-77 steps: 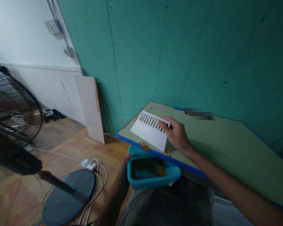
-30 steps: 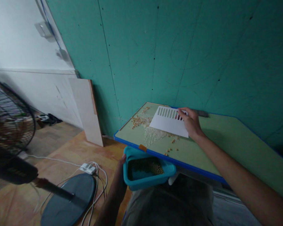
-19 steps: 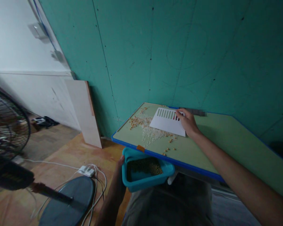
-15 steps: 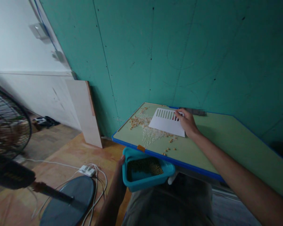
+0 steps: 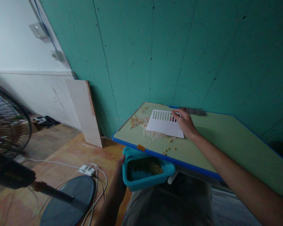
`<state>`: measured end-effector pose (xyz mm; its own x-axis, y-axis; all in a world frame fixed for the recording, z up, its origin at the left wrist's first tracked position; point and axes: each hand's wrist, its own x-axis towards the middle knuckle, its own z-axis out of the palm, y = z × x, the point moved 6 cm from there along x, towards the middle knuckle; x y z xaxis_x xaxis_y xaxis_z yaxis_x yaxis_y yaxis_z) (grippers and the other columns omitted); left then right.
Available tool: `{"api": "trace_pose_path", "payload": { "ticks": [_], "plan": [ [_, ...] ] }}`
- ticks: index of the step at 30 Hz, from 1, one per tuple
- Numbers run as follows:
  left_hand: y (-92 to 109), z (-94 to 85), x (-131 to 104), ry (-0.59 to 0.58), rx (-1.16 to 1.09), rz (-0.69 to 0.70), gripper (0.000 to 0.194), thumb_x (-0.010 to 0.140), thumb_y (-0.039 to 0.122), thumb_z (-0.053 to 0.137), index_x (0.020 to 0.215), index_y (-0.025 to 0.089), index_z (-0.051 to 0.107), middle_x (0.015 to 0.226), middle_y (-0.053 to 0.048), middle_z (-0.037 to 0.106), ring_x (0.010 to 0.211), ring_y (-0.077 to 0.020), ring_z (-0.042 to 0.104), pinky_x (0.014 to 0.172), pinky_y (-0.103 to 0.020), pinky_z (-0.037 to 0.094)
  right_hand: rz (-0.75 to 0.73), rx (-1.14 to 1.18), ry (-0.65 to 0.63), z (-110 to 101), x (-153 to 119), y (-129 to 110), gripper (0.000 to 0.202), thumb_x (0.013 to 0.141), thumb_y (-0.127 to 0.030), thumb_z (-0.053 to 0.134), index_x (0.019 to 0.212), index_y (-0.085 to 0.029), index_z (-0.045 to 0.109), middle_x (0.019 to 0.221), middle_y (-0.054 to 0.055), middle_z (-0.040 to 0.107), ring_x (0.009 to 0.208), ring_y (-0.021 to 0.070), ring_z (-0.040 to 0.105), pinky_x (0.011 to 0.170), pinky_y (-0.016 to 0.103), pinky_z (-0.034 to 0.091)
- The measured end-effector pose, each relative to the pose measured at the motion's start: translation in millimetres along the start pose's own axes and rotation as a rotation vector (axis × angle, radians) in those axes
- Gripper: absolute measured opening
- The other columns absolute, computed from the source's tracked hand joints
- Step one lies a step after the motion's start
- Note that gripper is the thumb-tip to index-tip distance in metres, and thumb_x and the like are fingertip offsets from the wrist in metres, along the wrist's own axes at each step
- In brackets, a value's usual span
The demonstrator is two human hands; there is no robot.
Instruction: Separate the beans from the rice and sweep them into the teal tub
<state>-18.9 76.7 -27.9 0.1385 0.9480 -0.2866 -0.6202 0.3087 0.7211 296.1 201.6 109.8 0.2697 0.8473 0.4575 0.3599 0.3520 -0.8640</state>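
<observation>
My right hand [image 5: 184, 122] grips a flat white plastic scraper [image 5: 163, 127] by its slotted end. The scraper lies tilted over a spread of white rice-like grains [image 5: 151, 135] and yellow corn-like kernels [image 5: 138, 121] on the pale green tabletop [image 5: 209, 141]. A few loose kernels [image 5: 172, 148] lie nearer the front edge. Below that edge, my left hand [image 5: 121, 168] holds a teal plastic basin [image 5: 141, 184] by its left side, its fingers partly hidden. Dark green, bean-like grains and some yellowish ones [image 5: 157, 169] are in the basin.
Against the green wall, a dark flat object [image 5: 193, 111] rests on the table's back edge. On the left stand a fan [image 5: 11, 163] with a round base [image 5: 68, 201], a power strip [image 5: 87, 170] with trailing cables, and a leaning board [image 5: 85, 113]. Blue tape lines the table edge.
The white scraper and my right hand have shifted slightly to the left over the grains. My left hand and the basin stay where they were.
</observation>
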Motion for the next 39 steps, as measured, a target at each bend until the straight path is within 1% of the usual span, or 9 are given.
{"api": "trace_pose_path", "payload": {
  "ticks": [7, 16, 21, 25, 28, 31, 33, 35, 39],
  "plan": [
    [-1, -3.4, 0, 0.065, 0.054, -0.002, 0.050, 0.083, 0.057, 0.070, 0.111, 0.016, 0.077, 0.098, -0.010, 0.084, 0.115, -0.0362, 0.071, 0.113, -0.047, 0.046, 0.042, 0.056, -0.021, 3, -2, -4, 0.030, 0.076, -0.049, 0.068, 0.090, -0.023, 0.071, 0.071, 0.000, 0.064, 0.063, 0.0178, 0.055, 0.061, 0.031, 0.039],
    [-6, -6.9, 5, 0.025, 0.001, -0.036, 0.054, 0.083, 0.055, 0.071, 0.120, 0.015, 0.074, 0.103, -0.010, 0.083, 0.117, -0.0366, 0.071, 0.111, -0.048, 0.048, 0.099, 0.127, -0.059, 5, -6, -10, 0.029, 0.072, -0.047, 0.071, 0.088, -0.023, 0.071, 0.069, 0.000, 0.063, 0.062, 0.0178, 0.056, 0.061, 0.032, 0.041],
    [-9, -8.5, 8, 0.009, -0.039, -0.066, 0.053, 0.082, 0.055, 0.072, 0.118, 0.016, 0.075, 0.098, -0.010, 0.084, 0.117, -0.0365, 0.070, 0.110, -0.048, 0.048, 0.106, 0.136, -0.090, 5, -4, -10, 0.029, 0.069, -0.046, 0.072, 0.087, -0.023, 0.071, 0.071, 0.000, 0.064, 0.064, 0.0181, 0.056, 0.063, 0.032, 0.040],
    [-9, -10.0, 7, 0.018, -0.045, -0.039, 0.054, 0.083, 0.055, 0.071, 0.121, 0.016, 0.074, 0.098, -0.009, 0.084, 0.116, -0.0350, 0.071, 0.110, -0.047, 0.048, 0.100, 0.122, -0.088, 2, -2, -13, 0.029, 0.069, -0.047, 0.070, 0.088, -0.024, 0.071, 0.072, 0.000, 0.065, 0.066, 0.0194, 0.057, 0.064, 0.033, 0.041],
    [-7, -9.2, 6, 0.015, -0.020, -0.017, 0.049, 0.083, 0.054, 0.072, 0.113, 0.016, 0.077, 0.097, -0.008, 0.084, 0.117, -0.0344, 0.071, 0.111, -0.045, 0.048, 0.068, 0.114, -0.032, -3, -1, -17, 0.026, 0.071, -0.047, 0.070, 0.085, -0.025, 0.071, 0.070, 0.000, 0.065, 0.066, 0.0196, 0.057, 0.065, 0.033, 0.042],
    [-3, -10.3, 4, 0.059, -0.014, 0.021, 0.045, 0.082, 0.052, 0.074, 0.109, 0.017, 0.078, 0.097, -0.008, 0.084, 0.118, -0.0349, 0.070, 0.112, -0.045, 0.048, 0.026, 0.098, 0.016, -11, 0, -19, 0.026, 0.075, -0.047, 0.070, 0.086, -0.024, 0.071, 0.070, 0.001, 0.065, 0.066, 0.0192, 0.057, 0.065, 0.033, 0.043],
    [-2, -9.5, 3, 0.066, -0.034, 0.025, 0.048, 0.082, 0.051, 0.074, 0.114, 0.016, 0.077, 0.101, -0.009, 0.084, 0.119, -0.0356, 0.070, 0.111, -0.046, 0.048, 0.007, 0.082, 0.035, -18, -1, -19, 0.027, 0.077, -0.048, 0.071, 0.089, -0.024, 0.072, 0.071, 0.001, 0.066, 0.067, 0.0191, 0.058, 0.064, 0.033, 0.043],
    [-2, -5.9, 2, 0.025, -0.055, 0.004, 0.054, 0.082, 0.050, 0.074, 0.122, 0.014, 0.073, 0.108, -0.011, 0.082, 0.119, -0.0364, 0.069, 0.111, -0.047, 0.049, -0.015, 0.053, 0.044, -29, -2, -17, 0.028, 0.079, -0.049, 0.071, 0.091, -0.024, 0.072, 0.074, 0.002, 0.067, 0.069, 0.0195, 0.059, 0.064, 0.033, 0.044],
    [-8, -0.2, 1, -0.021, -0.038, -0.041, 0.061, 0.085, 0.052, 0.070, 0.134, 0.015, 0.067, 0.119, -0.011, 0.079, 0.123, -0.0353, 0.067, 0.111, -0.046, 0.047, -0.046, -0.031, 0.092, -59, -11, -13, 0.032, 0.080, -0.053, 0.072, 0.097, -0.026, 0.073, 0.084, 0.004, 0.070, 0.072, 0.0214, 0.061, 0.063, 0.034, 0.045]
  ]
}}
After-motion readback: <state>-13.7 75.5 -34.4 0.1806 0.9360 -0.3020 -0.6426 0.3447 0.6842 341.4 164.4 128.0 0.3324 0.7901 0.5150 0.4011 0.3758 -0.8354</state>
